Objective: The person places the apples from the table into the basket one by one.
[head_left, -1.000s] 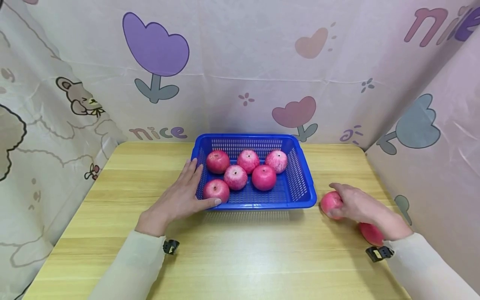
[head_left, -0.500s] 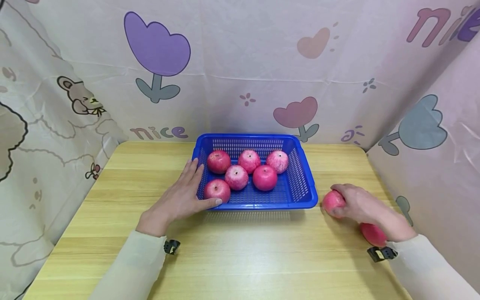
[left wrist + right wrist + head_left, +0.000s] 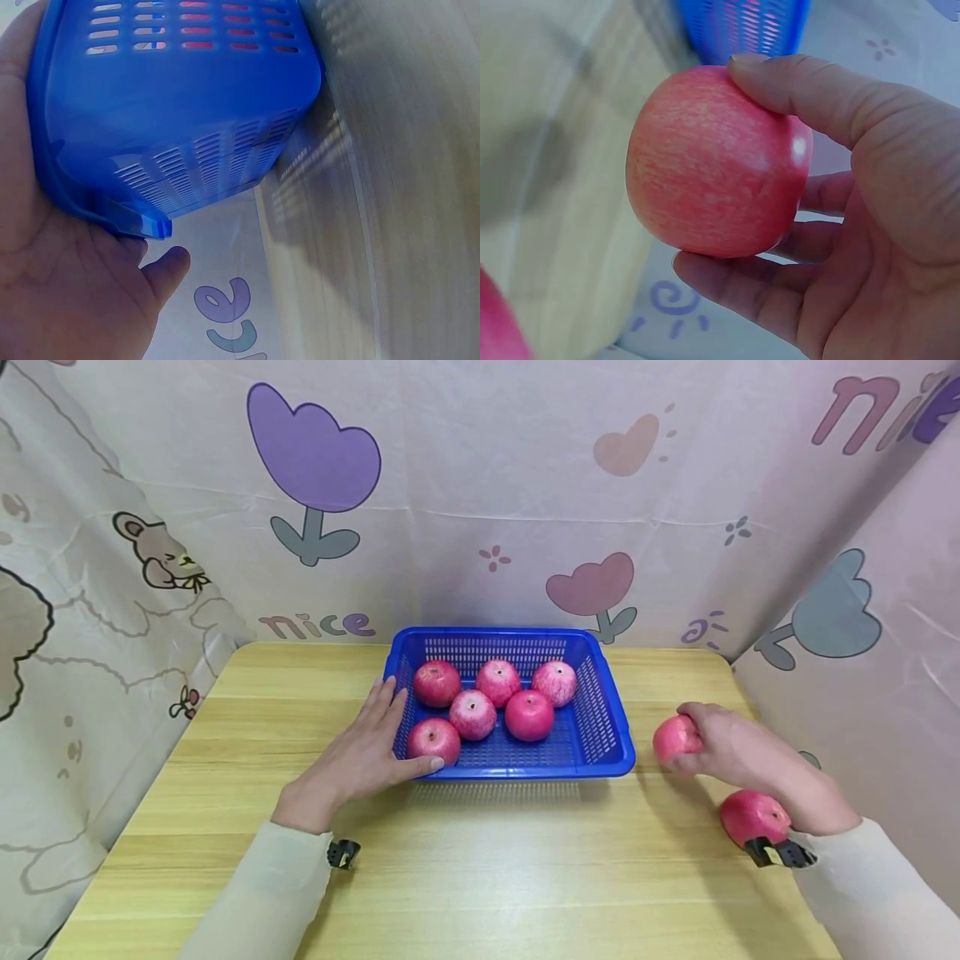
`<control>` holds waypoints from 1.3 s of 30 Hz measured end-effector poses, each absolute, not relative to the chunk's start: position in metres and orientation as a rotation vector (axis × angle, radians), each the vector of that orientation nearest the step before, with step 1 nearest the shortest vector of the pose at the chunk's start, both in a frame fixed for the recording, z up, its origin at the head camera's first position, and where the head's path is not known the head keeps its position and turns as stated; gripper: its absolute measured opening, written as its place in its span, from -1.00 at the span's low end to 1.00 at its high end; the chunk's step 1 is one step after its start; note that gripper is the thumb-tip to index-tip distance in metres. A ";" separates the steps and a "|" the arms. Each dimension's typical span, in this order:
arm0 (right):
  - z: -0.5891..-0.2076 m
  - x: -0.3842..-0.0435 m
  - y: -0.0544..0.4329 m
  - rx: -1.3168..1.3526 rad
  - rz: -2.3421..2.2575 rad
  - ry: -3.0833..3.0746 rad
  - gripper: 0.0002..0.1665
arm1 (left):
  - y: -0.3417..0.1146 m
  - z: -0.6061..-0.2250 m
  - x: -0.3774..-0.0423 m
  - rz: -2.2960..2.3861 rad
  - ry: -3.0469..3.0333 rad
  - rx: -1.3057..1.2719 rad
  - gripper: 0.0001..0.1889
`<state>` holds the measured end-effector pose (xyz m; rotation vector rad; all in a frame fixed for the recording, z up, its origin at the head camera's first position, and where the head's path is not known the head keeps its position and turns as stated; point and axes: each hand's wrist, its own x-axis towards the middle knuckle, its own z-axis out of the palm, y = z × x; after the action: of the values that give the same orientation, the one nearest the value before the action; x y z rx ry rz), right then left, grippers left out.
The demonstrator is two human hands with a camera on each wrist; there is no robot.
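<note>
My right hand (image 3: 735, 747) holds a red apple (image 3: 716, 161) between thumb and fingertips, above the table to the right of the basket. A blue plastic basket (image 3: 517, 772) with slotted walls stands on the table. My left hand (image 3: 360, 756) rests on its left rim with the fingers laid out fairly straight, and the thumb lies over the front left corner. Several red and pink apples (image 3: 529, 716) sit in the basket. Another red apple (image 3: 752, 817) lies on the table under my right wrist, partly covered by it.
The pale wooden table (image 3: 480, 877) meets a patterned cloth (image 3: 465, 468) at the back and at both sides. More cloth stands close to my right forearm. The basket's right end (image 3: 618, 727) lies left of the held apple.
My right hand has closed round the apple and lifted it off the table, up and slightly right. The apple below shows more now. My left hand and the basket have stayed put.
</note>
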<state>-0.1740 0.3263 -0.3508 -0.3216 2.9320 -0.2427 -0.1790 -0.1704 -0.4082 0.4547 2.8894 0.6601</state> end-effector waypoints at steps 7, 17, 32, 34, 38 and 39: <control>-0.328 -0.176 0.316 -0.474 -0.212 3.040 -0.03 | -0.170 -0.408 -0.179 0.662 2.885 0.447 0.41; -0.305 -0.182 0.272 -0.565 -0.225 3.070 -0.02 | -0.169 -0.406 -0.178 0.664 2.884 0.452 0.41; -0.332 -0.199 0.176 -0.791 -0.390 3.030 -0.15 | -0.169 -0.406 -0.179 0.654 2.892 0.470 0.41; -0.336 -0.200 0.163 -0.799 -0.384 3.011 -0.19 | -0.170 -0.406 -0.179 0.647 2.896 0.471 0.41; -0.342 -0.201 0.141 -0.798 -0.346 2.970 -0.22 | -0.170 -0.405 -0.179 0.641 2.897 0.471 0.41; -0.344 -0.201 0.136 -0.797 -0.337 2.962 -0.22 | -0.170 -0.405 -0.179 0.641 2.896 0.471 0.40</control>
<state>-0.2014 0.1364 -0.3438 -0.7969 2.9618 -0.3374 -0.1787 -0.1701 -0.4052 0.4709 2.8961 0.6408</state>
